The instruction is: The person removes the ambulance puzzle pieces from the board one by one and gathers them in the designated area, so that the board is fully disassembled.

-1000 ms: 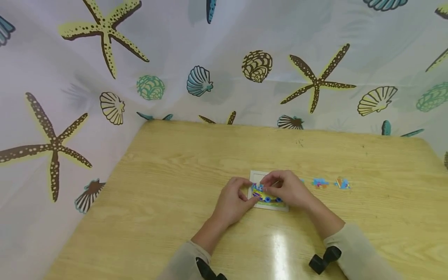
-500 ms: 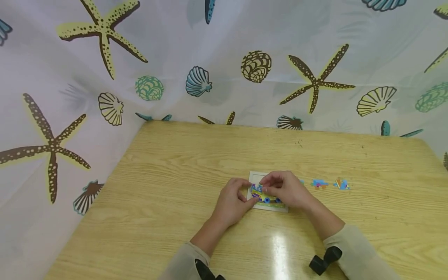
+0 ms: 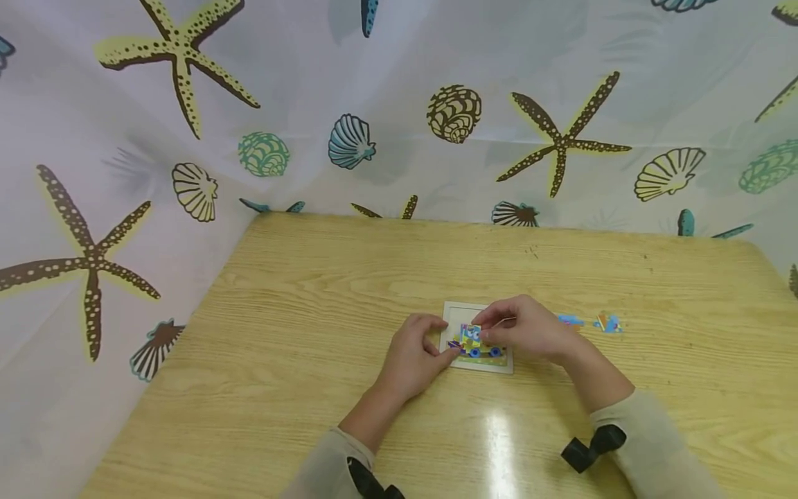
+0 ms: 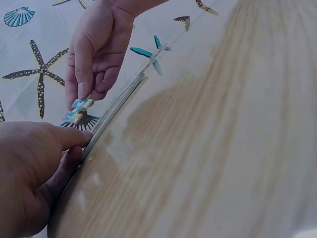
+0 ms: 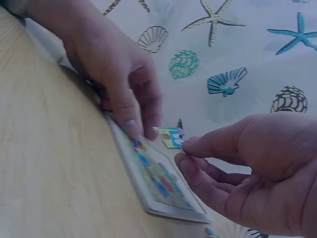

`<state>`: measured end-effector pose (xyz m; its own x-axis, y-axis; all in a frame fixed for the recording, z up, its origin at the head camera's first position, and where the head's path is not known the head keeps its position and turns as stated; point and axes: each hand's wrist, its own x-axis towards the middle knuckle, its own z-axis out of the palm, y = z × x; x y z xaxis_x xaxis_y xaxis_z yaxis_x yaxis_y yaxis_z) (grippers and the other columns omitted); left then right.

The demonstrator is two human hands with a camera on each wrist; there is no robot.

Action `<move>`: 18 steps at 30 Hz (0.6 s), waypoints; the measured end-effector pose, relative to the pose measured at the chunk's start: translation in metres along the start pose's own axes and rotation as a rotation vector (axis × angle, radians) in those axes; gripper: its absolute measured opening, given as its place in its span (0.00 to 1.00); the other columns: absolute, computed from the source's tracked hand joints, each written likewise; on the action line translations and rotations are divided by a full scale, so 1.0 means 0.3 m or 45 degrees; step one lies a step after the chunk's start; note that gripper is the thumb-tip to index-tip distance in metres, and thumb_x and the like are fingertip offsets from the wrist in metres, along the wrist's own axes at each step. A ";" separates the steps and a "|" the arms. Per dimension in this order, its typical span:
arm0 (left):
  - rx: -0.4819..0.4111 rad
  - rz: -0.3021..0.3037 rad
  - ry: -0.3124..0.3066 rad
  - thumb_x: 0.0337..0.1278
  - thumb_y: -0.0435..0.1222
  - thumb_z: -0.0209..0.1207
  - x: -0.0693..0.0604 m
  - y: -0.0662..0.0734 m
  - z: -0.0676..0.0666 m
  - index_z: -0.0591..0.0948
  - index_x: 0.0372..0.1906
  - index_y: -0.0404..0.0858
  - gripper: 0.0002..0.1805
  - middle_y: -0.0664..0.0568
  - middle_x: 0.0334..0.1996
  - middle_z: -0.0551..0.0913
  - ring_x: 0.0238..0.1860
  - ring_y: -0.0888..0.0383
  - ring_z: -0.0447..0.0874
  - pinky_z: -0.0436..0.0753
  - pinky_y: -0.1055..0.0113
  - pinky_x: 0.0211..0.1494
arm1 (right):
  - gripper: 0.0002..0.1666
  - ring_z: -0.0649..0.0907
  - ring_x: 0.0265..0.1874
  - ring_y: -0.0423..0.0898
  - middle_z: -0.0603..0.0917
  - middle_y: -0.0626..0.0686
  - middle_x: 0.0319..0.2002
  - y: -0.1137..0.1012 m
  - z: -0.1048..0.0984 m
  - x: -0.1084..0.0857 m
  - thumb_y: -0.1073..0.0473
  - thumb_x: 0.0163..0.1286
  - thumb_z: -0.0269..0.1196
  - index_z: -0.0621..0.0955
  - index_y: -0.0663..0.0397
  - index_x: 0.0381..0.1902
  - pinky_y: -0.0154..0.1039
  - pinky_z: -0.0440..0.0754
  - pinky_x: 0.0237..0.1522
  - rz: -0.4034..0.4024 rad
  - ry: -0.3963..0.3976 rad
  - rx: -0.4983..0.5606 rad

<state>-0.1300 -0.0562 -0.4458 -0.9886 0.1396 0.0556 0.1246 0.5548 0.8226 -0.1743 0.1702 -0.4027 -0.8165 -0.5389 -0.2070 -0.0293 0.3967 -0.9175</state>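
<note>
Head view: the right hand (image 3: 530,329) pinches a puzzle piece (image 3: 470,335) raised over the puzzle tray (image 3: 458,314), whose left edge the left hand (image 3: 411,357) grips; best steady that edge, match outlines, press flat.

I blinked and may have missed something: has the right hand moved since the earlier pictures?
Yes: judged against the puzzle frame in the head view, the right hand has shifted to the right.
</note>
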 end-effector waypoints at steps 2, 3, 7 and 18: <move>-0.006 -0.003 -0.001 0.52 0.39 0.73 0.001 0.000 0.000 0.82 0.52 0.37 0.23 0.48 0.55 0.78 0.30 0.64 0.76 0.78 0.75 0.31 | 0.15 0.88 0.44 0.50 0.86 0.60 0.45 -0.005 -0.020 -0.006 0.64 0.71 0.63 0.82 0.65 0.53 0.42 0.85 0.49 0.013 -0.015 0.011; -0.007 -0.004 -0.001 0.52 0.39 0.73 0.001 0.000 -0.001 0.82 0.53 0.37 0.23 0.48 0.55 0.78 0.30 0.64 0.76 0.78 0.75 0.31 | 0.15 0.87 0.44 0.50 0.86 0.60 0.44 -0.006 -0.030 -0.010 0.64 0.71 0.63 0.82 0.66 0.53 0.42 0.85 0.50 0.016 -0.021 0.017; -0.005 0.003 0.003 0.52 0.40 0.73 0.001 -0.003 0.001 0.82 0.52 0.37 0.23 0.48 0.55 0.78 0.29 0.64 0.76 0.78 0.75 0.31 | 0.15 0.87 0.44 0.49 0.85 0.58 0.43 -0.006 -0.063 -0.017 0.64 0.70 0.64 0.81 0.66 0.51 0.43 0.86 0.50 0.041 -0.033 -0.005; 0.007 0.002 0.003 0.52 0.39 0.74 0.000 0.001 0.003 0.82 0.52 0.37 0.23 0.49 0.55 0.78 0.28 0.65 0.76 0.78 0.75 0.31 | 0.14 0.86 0.42 0.46 0.86 0.57 0.44 -0.010 -0.110 -0.046 0.64 0.70 0.65 0.81 0.68 0.48 0.42 0.86 0.49 0.122 -0.063 -0.041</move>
<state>-0.1299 -0.0552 -0.4460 -0.9887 0.1383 0.0585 0.1267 0.5591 0.8194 -0.1821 0.2011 -0.3860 -0.7871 -0.5331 -0.3101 0.0280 0.4714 -0.8815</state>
